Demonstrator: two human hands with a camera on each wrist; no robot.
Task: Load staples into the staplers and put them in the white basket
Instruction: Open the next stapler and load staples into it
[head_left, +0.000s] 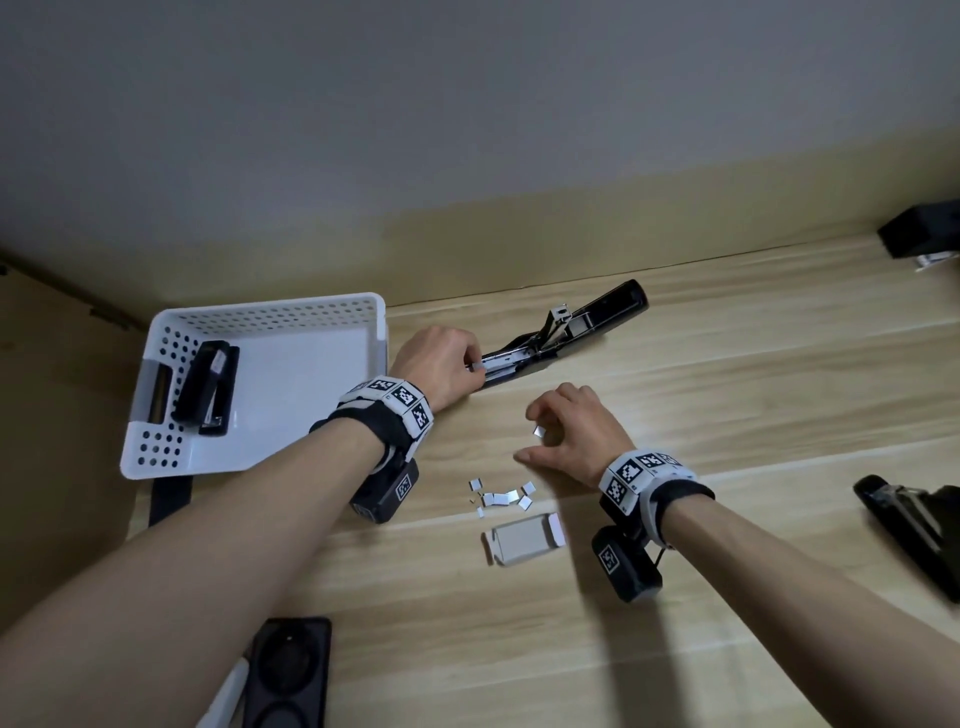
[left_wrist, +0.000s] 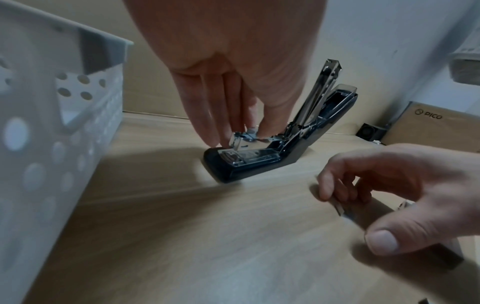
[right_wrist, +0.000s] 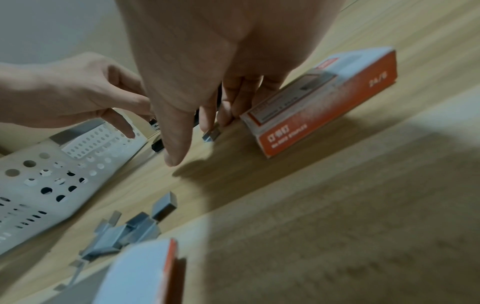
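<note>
A black stapler (head_left: 566, 332) lies swung open on the wooden table, its metal magazine (left_wrist: 249, 139) bared. My left hand (head_left: 470, 366) pinches a short staple strip (left_wrist: 252, 130) at the magazine's front end. To the right and nearer me, my right hand (head_left: 540, 434) hovers just above the table, its fingertips pinching another small staple strip (right_wrist: 211, 134). The white basket (head_left: 171, 322) stands at the left with one closed black stapler (head_left: 205, 387) inside. Another open black stapler (head_left: 909, 525) lies at the right edge.
Several loose staple pieces (head_left: 501, 499) lie scattered in front of my right hand, beside an open staple box tray (head_left: 524, 538). A red staple box (right_wrist: 324, 98) lies just beyond my right fingers. A dark device (head_left: 288, 670) sits near the front edge, a black object (head_left: 919, 228) far right.
</note>
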